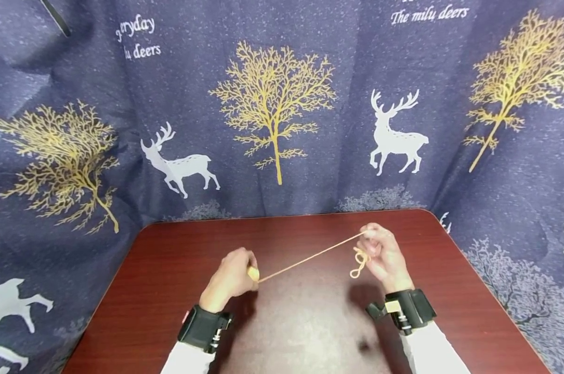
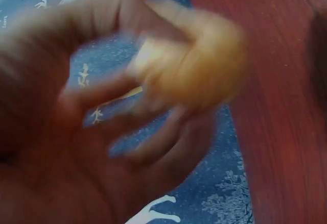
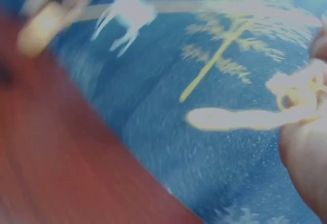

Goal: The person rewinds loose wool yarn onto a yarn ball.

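Note:
Above the table, my left hand (image 1: 232,272) pinches a small yellow ball of yarn (image 2: 209,63) between thumb and fingers, blurred in the left wrist view. A strand of yarn (image 1: 312,256) runs straight from the ball up to my right hand (image 1: 384,254). There the raised fingertips grip the strand. Loose loops of the same yarn (image 1: 358,263) dangle from the right hand's palm side. In the right wrist view a loop end (image 3: 225,119) sticks out to the left of the fingers, which are mostly cut off at the edge.
A reddish-brown table (image 1: 169,254) with rounded corners lies under both hands. Behind it hangs a dark blue curtain (image 1: 305,197) printed with deer and yellow trees. Black wrist cameras are strapped on the left wrist (image 1: 202,327) and right wrist (image 1: 410,309).

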### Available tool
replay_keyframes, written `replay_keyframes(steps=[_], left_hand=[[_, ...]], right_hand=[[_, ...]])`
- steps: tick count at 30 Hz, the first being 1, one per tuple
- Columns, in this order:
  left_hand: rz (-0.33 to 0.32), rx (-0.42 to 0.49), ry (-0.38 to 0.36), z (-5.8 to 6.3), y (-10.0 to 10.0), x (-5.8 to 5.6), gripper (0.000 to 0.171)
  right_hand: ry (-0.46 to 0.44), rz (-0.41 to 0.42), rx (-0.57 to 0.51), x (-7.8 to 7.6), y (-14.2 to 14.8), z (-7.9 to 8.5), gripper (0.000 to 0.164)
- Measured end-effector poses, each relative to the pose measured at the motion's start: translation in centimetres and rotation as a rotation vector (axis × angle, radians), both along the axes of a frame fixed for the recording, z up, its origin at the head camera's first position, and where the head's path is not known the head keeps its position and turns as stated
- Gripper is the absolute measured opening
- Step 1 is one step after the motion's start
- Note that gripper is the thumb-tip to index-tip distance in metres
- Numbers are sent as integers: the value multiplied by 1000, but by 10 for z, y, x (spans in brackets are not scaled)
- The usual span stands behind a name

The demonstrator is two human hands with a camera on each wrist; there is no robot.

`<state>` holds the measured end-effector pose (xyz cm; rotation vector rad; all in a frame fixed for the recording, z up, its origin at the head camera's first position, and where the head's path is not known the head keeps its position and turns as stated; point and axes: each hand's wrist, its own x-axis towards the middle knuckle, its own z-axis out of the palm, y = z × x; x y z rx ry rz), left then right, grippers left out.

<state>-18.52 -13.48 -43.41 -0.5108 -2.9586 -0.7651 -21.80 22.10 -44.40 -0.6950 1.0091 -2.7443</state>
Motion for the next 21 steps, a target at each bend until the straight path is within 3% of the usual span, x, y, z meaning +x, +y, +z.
replay_keyframes(steps=[2,5,7,9,11,14,16,19,21], left_hand=[[-196,23,-136,3,0,4,37],[-559,229,-330,6,2,10,35],[-775,444,-421,8,5,14,35],[-937,681,-469,12,8,18,34],[-1047,912,-435,18,14,22,32],[-1067,1230,-299,29,22,24,31],[-973,1408,-184,36,28,23,30],[-684,1589,-20,46,34,19,32],[-448,1632,63,51,37,14,38]], right_hand=[[-46,38,-159,-4,4,1,37],[-107,17,-221,-10,8,0,38],[-156,-66,-160,-12,9,-3,39],[-221,-186,-48,-14,7,-7,37],[-287,-317,114,-14,3,-12,31],[-331,-427,412,-12,-6,-24,19],[-307,-422,645,-8,-12,-31,11],[-144,-290,969,2,-18,-40,11],[22,-171,1125,8,-19,-43,12]])
